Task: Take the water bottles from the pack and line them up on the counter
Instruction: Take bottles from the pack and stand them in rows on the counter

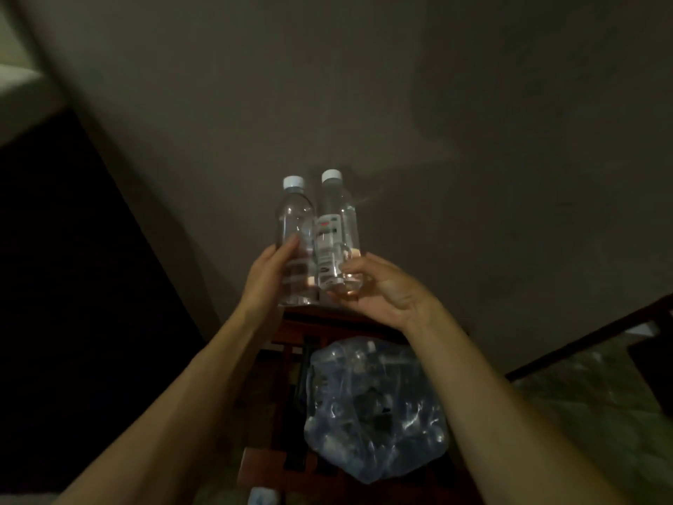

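1. The wall (400, 103) fills most of the view, dim and plain, right behind the bottles
2. The pack (375, 413) lies low in the frame on a dark reddish wooden frame, its shrink-wrap crumpled and loose; more bottles seem to sit inside, though how many I cannot tell. The film looks soft and slippery, so pulling a bottle by its neck through the torn wrap looks easier than tugging the plastic
3. The desk (309, 315) shows only as a narrow reddish wooden edge under the bottles; a ledge this narrow leaves little room, so each base needs to land flat
4. The left hand (269, 275) curls round the lower body of the left bottle (295, 227), thumb across its front
5. The right hand (378, 286) cups the lower part of the right bottle (337, 231) with curled fingers; whether it clamps tight or only steadies I cannot tell
6. Both bottles stand upright, side by side and touching or nearly so, at the back of the desk against the wall, white caps on. They look full, so fairly heavy for their size, with thin clear walls that give under a squeeze and a smooth surface; a grip around the middle or lower body, where the label adds friction, seems safest
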Motion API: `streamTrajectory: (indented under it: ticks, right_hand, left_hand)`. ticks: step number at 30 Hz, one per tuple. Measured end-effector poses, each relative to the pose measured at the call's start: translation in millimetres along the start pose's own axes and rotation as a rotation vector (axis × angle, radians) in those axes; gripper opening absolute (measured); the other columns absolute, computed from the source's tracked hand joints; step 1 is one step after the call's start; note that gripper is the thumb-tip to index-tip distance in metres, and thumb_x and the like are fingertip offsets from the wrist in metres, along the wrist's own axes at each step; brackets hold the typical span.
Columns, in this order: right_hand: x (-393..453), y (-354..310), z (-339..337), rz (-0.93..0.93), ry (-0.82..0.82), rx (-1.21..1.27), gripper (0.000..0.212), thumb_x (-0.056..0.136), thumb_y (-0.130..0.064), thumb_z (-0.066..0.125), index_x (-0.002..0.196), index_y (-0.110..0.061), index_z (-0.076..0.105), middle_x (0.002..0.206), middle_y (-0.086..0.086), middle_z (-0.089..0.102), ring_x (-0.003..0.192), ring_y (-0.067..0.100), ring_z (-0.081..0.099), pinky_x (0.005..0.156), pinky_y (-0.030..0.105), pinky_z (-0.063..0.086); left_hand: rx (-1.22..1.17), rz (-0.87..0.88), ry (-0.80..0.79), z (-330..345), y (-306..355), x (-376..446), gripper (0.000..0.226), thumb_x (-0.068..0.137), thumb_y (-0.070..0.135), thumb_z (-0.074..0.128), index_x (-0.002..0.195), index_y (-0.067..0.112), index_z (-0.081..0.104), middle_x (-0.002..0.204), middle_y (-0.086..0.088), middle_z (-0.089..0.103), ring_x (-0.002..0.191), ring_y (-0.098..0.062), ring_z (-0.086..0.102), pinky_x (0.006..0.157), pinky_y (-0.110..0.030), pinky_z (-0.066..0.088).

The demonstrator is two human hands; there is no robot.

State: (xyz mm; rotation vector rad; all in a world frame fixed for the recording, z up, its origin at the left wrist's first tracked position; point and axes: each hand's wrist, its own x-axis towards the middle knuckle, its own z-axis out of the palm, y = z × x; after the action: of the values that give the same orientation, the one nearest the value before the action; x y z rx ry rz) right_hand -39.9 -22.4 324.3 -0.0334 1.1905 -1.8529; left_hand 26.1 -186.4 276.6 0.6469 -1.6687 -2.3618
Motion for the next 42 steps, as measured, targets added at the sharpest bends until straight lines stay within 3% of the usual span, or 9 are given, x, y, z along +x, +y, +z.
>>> streamTrajectory:
  ticks: [3,9,14,19,24,29,31,37,42]
  right_hand:
    - [-1,-1,22,-0.020,-0.008,-0.042,0.046,0.085,0.010,0.054,0.129,-0.004,0.049,0.099,0.019,0.065,0.076,0.023,0.067,0.061,0.033,0.057]
    - [16,-6,60,-0.141,-0.003,-0.222,0.082,0.078,0.012,0.064,0.143,-0.018,0.024,0.106,0.013,0.070,0.092,0.023,0.069,0.066,0.031,0.057]
    - [40,-17,106,-0.328,0.074,-0.368,0.067,0.073,0.004,0.071,0.127,-0.022,0.041,0.113,0.010,0.068,0.104,0.024,0.068,0.078,0.033,0.055]
    - [75,-9,169,-0.485,0.145,-0.295,0.045,0.085,-0.028,0.072,0.125,-0.029,0.053,0.109,-0.001,0.073,0.097,0.017,0.070,0.071,0.030,0.053]
    - [112,10,223,-0.573,0.175,0.016,0.029,0.094,-0.022,0.061,0.122,-0.024,0.054,0.087,-0.005,0.074,0.070,0.008,0.069,0.053,0.020,0.050]
    - [121,21,254,-0.660,0.198,0.026,0.039,0.092,-0.020,0.064,0.127,-0.023,0.048,0.109,0.004,0.072,0.096,0.019,0.070,0.075,0.033,0.056]
    - [119,21,264,-0.698,0.242,-0.022,0.043,0.093,-0.019,0.062,0.133,-0.021,0.044,0.123,0.009,0.067,0.111,0.027,0.066,0.090,0.043,0.055]
    - [106,4,300,-0.725,0.265,-0.205,0.034,0.102,-0.029,0.047,0.134,-0.020,0.042,0.121,0.005,0.067,0.099,0.021,0.069,0.066,0.026,0.057]
    - [101,18,331,-0.747,0.296,-0.355,0.043,0.093,-0.020,0.065,0.128,-0.014,0.042,0.125,0.011,0.064,0.114,0.028,0.064,0.095,0.049,0.054]
  left_hand:
    - [0.026,0.033,0.022,-8,21,-12,0.055,0.087,0.065,0.051,0.107,0.018,0.073,0.105,-0.010,0.075,0.098,-0.031,0.071,0.080,-0.045,0.056]
    - [0.102,0.196,0.040,-27,65,-22,0.053,0.084,0.062,0.058,0.120,0.024,0.063,0.109,-0.007,0.073,0.100,-0.029,0.070,0.074,-0.041,0.058]
    - [0.202,0.274,-0.014,-54,110,-12,0.062,0.065,0.048,0.084,0.118,0.025,0.059,0.104,0.005,0.075,0.091,-0.010,0.074,0.064,-0.017,0.058]
    - [0.338,0.401,-0.008,-97,174,6,0.051,0.072,0.039,0.082,0.113,0.021,0.059,0.101,0.002,0.074,0.090,-0.008,0.073,0.077,-0.026,0.058]
    - [0.600,0.487,-0.068,-126,235,21,0.056,0.067,0.034,0.085,0.115,0.018,0.059,0.100,0.003,0.071,0.089,-0.012,0.071,0.085,-0.036,0.059]
    - [0.612,0.470,-0.158,-151,260,22,0.046,0.073,0.029,0.083,0.111,0.017,0.061,0.098,-0.001,0.072,0.089,-0.017,0.072,0.085,-0.041,0.059]
    - [0.560,0.460,-0.188,-164,263,20,0.041,0.077,0.021,0.081,0.112,0.017,0.061,0.096,0.000,0.073,0.085,-0.013,0.074,0.079,-0.033,0.061]
    - [0.498,0.490,-0.218,-195,280,4,0.039,0.085,0.009,0.074,0.120,0.008,0.056,0.093,-0.005,0.071,0.073,-0.005,0.073,0.060,-0.016,0.055]
    - [0.464,0.541,-0.139,-229,291,-23,0.048,0.082,0.017,0.077,0.125,0.015,0.057,0.105,-0.007,0.071,0.092,-0.020,0.073,0.077,-0.034,0.059]
